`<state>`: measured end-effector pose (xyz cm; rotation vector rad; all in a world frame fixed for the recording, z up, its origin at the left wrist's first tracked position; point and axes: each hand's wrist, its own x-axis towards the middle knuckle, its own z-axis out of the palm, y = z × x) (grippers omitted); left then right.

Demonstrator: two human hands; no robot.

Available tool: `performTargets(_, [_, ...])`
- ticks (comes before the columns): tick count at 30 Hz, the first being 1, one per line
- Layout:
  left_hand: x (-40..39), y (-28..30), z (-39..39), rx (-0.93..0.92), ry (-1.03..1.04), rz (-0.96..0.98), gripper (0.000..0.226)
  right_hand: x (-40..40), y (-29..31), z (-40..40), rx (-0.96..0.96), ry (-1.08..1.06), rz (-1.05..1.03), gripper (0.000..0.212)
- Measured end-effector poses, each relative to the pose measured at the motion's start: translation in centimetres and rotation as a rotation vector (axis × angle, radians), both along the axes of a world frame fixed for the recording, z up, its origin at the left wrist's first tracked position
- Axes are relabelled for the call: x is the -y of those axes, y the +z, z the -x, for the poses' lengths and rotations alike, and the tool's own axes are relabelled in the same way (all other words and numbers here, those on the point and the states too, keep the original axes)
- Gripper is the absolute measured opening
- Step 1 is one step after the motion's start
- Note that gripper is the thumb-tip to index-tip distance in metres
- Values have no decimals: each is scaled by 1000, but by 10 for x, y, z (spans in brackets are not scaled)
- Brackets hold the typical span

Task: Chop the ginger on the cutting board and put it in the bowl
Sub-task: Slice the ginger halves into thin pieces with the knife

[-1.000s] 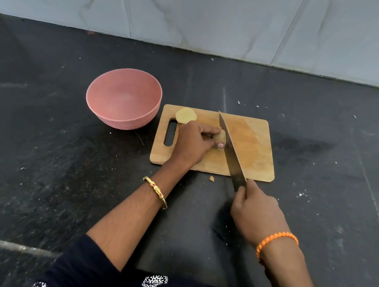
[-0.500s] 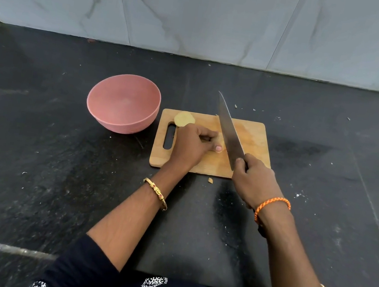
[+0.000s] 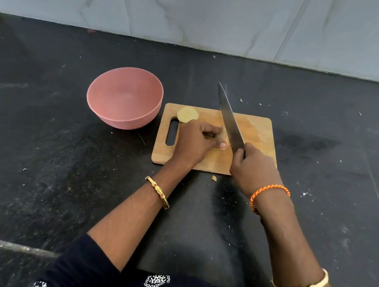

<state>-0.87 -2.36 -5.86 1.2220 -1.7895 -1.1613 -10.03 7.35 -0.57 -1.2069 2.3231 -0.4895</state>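
Head camera looked down on a wooden cutting board [image 3: 257,131] lying on a black countertop [image 3: 32,155]. The left hand [image 3: 193,141] curled its fingers over a ginger piece [image 3: 224,142] near the board's middle, pinning it. The right hand [image 3: 254,168] gripped a knife [image 3: 230,120], its blade slanting up just beside the left fingertips. A ginger slice [image 3: 187,114] lay at the board's far left corner. A pink bowl [image 3: 125,97] sat just left of the board, nothing visible inside.

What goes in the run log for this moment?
left hand holds ginger on cutting board | right hand grips knife, tip raised | bowl empty
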Motion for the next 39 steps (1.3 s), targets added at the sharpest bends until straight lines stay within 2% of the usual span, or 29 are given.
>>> performTargets(3, [-1, 1, 0, -11, -3, -7, 44, 2, 0, -7, -67, 20, -13, 26])
performTargets(10, [-2, 1, 0, -30, 8, 1, 40, -7, 1, -10, -36, 38, -112, 13])
performTargets(19, [-4, 1, -1, -13, 21, 42, 38, -67, 9, -2, 70, 12, -186, 25])
performTargets(27, [-3, 4, -6, 45, -23, 10, 41, -42, 19, 5, 116, -10, 5, 29])
performTargets(39, [-4, 5, -6, 66, -18, -4, 40, -16, 2, 3, 27, 23, 16, 27])
